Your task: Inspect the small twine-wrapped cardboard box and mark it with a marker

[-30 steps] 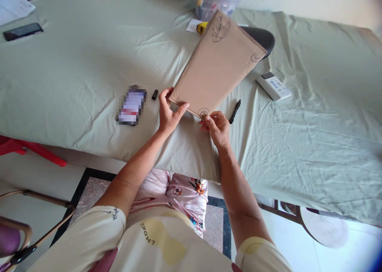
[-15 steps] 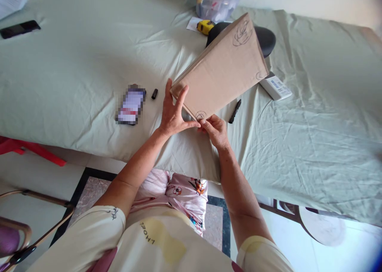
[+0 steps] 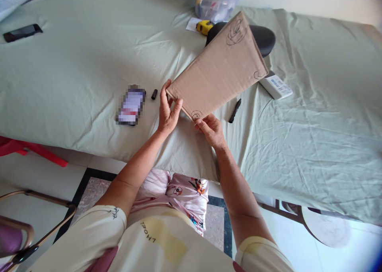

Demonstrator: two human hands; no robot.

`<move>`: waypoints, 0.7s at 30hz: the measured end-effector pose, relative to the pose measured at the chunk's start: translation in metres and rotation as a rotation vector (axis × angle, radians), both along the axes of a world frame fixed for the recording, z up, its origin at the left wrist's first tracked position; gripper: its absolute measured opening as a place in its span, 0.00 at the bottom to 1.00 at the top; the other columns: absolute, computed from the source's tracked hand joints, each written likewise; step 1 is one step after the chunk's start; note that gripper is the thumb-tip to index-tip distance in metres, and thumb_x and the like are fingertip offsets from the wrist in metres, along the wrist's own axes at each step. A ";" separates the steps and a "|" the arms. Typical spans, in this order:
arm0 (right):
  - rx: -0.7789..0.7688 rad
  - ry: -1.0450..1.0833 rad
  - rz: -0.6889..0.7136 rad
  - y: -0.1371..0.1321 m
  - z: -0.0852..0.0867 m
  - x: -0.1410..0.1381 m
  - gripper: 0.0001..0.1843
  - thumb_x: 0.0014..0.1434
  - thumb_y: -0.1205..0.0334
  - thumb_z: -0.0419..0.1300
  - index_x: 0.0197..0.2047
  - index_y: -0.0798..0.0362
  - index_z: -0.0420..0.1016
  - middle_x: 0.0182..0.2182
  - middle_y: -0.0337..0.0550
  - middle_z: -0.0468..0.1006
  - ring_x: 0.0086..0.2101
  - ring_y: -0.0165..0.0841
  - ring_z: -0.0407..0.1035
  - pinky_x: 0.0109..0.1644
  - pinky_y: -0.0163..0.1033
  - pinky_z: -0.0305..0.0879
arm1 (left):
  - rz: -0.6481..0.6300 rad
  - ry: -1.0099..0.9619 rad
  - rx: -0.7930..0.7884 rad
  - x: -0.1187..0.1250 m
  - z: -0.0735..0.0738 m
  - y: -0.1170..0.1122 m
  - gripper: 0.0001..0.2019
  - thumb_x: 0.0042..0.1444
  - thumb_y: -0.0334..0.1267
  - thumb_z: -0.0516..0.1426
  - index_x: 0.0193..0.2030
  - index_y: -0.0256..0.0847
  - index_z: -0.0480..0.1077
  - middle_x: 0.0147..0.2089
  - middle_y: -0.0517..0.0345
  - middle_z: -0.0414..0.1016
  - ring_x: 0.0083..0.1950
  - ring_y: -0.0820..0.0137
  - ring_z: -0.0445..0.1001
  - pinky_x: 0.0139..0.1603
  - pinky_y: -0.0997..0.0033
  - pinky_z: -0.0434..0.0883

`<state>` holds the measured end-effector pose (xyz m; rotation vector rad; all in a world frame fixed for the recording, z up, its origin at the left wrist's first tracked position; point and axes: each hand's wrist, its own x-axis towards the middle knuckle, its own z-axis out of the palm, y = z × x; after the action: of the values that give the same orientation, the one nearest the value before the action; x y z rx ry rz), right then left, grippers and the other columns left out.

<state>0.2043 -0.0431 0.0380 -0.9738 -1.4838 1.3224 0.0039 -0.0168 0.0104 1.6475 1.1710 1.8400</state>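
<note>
A flat brown cardboard box (image 3: 219, 69) is held tilted above the cloth, with dark scribbled circles drawn at its corners. My left hand (image 3: 169, 110) grips its left end, thumb on the front face and fingers behind the edge. At the lower corner, my right hand (image 3: 211, 130) pinches the cardboard beside a drawn circle. An uncapped black marker (image 3: 235, 111) lies on the cloth to the right of my right hand. Left of the box rests the marker's black cap (image 3: 154, 94), next to a phone (image 3: 131, 105) whose screen is blurred out.
A pale green cloth (image 3: 313, 136) covers the table. Behind the box are a black rounded object (image 3: 262, 40), a yellow tape measure (image 3: 204, 26) and a clear plastic tub (image 3: 216, 3). A white and grey small box (image 3: 277, 87) lies right; another phone (image 3: 23, 32) lies far left.
The box has tilted so its front face turns more toward me, and its left end shifted slightly left. My left thumb moved up from the lower corner onto the face edge.
</note>
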 end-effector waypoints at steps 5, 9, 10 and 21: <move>-0.006 -0.049 0.028 0.002 -0.006 0.001 0.32 0.51 0.28 0.73 0.39 0.48 0.78 0.30 0.39 0.82 0.29 0.32 0.75 0.33 0.41 0.76 | -0.041 -0.030 -0.049 0.005 -0.007 -0.001 0.48 0.65 0.71 0.56 0.81 0.68 0.32 0.81 0.48 0.53 0.80 0.52 0.64 0.74 0.46 0.72; -0.049 -0.198 -0.007 0.007 -0.011 0.002 0.38 0.48 0.22 0.71 0.39 0.51 0.79 0.26 0.42 0.81 0.25 0.33 0.74 0.29 0.40 0.72 | -0.081 -0.011 -0.043 0.011 -0.013 0.000 0.52 0.64 0.68 0.60 0.82 0.67 0.28 0.81 0.45 0.50 0.80 0.50 0.63 0.72 0.47 0.74; -0.057 -0.222 -0.026 0.008 -0.011 0.003 0.40 0.47 0.21 0.70 0.39 0.51 0.79 0.27 0.43 0.82 0.24 0.33 0.74 0.28 0.40 0.72 | -0.088 -0.010 -0.045 0.012 -0.014 0.001 0.51 0.65 0.67 0.59 0.82 0.66 0.28 0.82 0.45 0.50 0.80 0.51 0.63 0.72 0.48 0.74; 0.126 -0.370 -0.207 0.008 -0.004 0.012 0.29 0.63 0.30 0.60 0.35 0.51 0.77 0.30 0.43 0.85 0.26 0.31 0.76 0.35 0.39 0.74 | -0.049 -0.048 -0.072 0.004 -0.010 0.000 0.38 0.70 0.66 0.53 0.79 0.58 0.46 0.79 0.44 0.59 0.75 0.54 0.69 0.71 0.51 0.74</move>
<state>0.2162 -0.0354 0.0337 -1.3003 -1.6650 0.9227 0.0075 -0.0171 0.0002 1.5700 1.1525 1.7773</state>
